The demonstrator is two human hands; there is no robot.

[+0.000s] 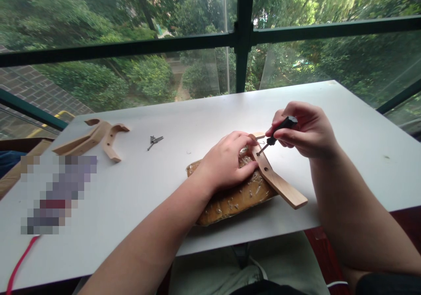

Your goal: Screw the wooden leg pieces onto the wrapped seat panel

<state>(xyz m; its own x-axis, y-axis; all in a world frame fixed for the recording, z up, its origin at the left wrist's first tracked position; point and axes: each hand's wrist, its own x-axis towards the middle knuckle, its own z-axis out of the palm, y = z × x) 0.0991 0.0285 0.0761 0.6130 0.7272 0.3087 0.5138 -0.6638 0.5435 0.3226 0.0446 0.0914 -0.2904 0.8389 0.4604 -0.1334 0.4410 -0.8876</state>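
Observation:
My left hand (226,161) presses down on a brown pad wrapped in clear plastic (230,200) and pinches a curved wooden piece (279,183) against it. That wooden piece lies across the pad's right side, one end sticking out towards me. My right hand (307,130) is closed round a small black-handled screwdriver (279,132), whose tip meets the wooden piece near my left thumb.
All of this rests on a white table (131,189). Two more curved wooden parts (95,139) lie at the far left. A few small metal screws or keys (154,141) lie mid-table. A red cord (19,262) runs off the near left edge. Windows stand behind.

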